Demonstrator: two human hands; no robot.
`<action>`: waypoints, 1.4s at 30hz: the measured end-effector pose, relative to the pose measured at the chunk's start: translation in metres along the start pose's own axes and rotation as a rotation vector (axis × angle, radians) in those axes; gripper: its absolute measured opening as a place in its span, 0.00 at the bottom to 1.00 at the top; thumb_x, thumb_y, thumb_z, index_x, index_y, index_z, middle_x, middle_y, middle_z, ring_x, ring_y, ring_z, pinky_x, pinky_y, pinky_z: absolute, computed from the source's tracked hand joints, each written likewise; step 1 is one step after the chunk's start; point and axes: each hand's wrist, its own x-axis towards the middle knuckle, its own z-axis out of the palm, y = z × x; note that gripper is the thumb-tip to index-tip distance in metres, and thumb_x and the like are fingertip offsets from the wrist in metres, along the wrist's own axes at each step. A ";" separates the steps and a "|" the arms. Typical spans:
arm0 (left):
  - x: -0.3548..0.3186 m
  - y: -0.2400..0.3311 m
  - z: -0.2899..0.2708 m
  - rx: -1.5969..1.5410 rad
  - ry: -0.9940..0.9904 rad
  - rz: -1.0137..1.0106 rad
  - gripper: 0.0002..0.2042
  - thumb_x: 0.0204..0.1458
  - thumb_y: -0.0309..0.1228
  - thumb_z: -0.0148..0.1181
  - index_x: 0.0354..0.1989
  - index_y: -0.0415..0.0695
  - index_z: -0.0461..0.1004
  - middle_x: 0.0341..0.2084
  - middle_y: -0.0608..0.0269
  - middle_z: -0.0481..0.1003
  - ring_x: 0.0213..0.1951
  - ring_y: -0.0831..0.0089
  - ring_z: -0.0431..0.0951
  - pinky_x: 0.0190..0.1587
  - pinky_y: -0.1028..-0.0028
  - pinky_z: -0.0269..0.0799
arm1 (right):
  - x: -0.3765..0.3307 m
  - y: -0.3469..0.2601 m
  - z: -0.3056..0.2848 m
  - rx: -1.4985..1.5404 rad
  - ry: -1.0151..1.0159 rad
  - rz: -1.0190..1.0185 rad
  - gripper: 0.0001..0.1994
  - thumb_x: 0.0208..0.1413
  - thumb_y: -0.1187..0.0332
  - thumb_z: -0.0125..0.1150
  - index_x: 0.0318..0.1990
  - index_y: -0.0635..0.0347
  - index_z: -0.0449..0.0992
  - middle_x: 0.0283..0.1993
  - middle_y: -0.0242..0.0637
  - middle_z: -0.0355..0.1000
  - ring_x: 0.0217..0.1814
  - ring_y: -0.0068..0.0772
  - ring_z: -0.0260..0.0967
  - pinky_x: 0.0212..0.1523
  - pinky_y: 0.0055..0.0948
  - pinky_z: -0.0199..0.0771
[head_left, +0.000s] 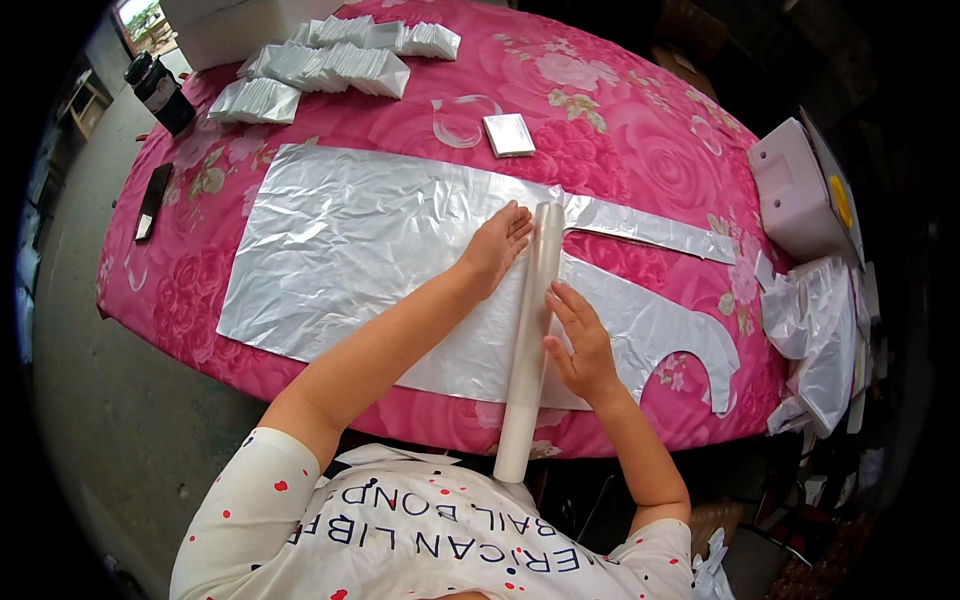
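Observation:
A thin, silvery plastic apron (340, 250) lies spread and creased on the table, its strap and curved neck part reaching to the right. Across it, from the far side to the near edge, runs a long whitish tube (522, 390), whose near end juts past the table edge toward my body. My left hand (497, 248) is at the tube's far part, on its left side, with fingers stretched out. On the other side, lower down, my right hand (583, 345) has its fingers extended along the tube. Neither hand wraps round it.
A pink flowered cloth (400, 130) covers the table. Stacks of folded silvery packets (330, 68) sit at the far left, and a single packet (509, 136) beyond the apron. A dark bottle (160, 95) and phone-like object (152, 203) are left; a white box (800, 185) and plastic bags (815, 325) right.

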 end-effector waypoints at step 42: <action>-0.291 0.086 -0.166 0.305 0.438 0.003 0.35 0.41 0.31 0.66 0.58 0.34 0.57 0.39 0.53 0.73 0.34 0.76 0.75 0.37 0.74 0.73 | 0.202 -0.198 0.253 1.314 -0.121 0.650 0.35 0.48 0.65 0.58 0.60 0.71 0.47 0.52 0.53 0.63 0.53 0.42 0.64 0.53 0.35 0.66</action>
